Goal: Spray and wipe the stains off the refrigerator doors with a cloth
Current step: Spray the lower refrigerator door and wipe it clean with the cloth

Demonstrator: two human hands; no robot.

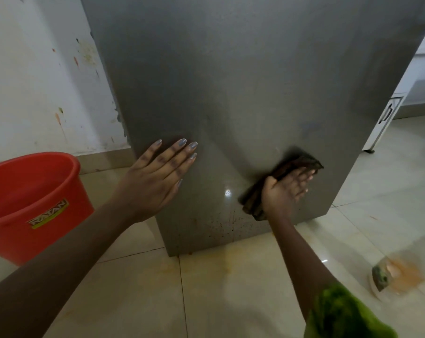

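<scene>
A grey refrigerator door [243,81] fills the middle of the head view, reaching down to the floor. Dark speckled stains [221,225] dot its bottom edge. My left hand [157,176] lies flat on the door's lower left, fingers spread, holding nothing. My right hand [285,191] presses a dark brown cloth [294,165] against the door's lower right; the cloth sticks out above and below the palm. No spray bottle is in sight.
A red bucket [31,203] stands on the tiled floor at the left, by a paint-flecked white wall [35,81]. A small dish with orange liquid and a scrub pad [389,274] sits on the floor at the right. An orange smear [216,259] marks the tiles below the door.
</scene>
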